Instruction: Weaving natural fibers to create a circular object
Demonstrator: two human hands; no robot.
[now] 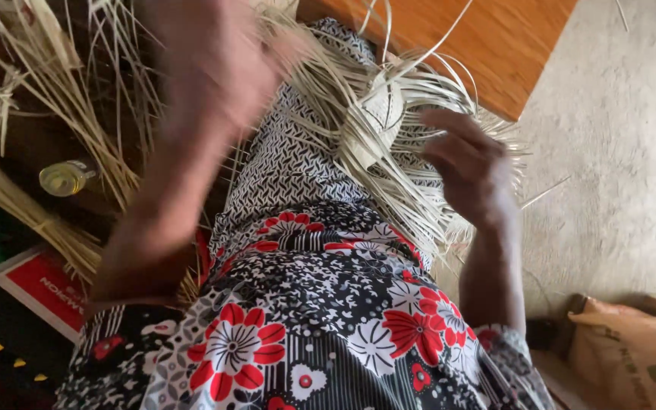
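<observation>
Above, blurred left hand [218, 64] raised over pale straw strands [411, 190], grip unreadable, right hand [468, 163] with curled fingers pinching strands beside the woven piece [377, 121] on the lap.

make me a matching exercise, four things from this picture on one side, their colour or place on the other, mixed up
Things:
1. woven piece
2. small bottle
3. board
4. sack

Colour or place:
A. bottom right corner, brown
B. orange-brown, top of the picture
C. pale strips, on the lap by the right hand
D. yellowish, far left among dry stalks

Pairs: 1-C, 2-D, 3-B, 4-A
</observation>
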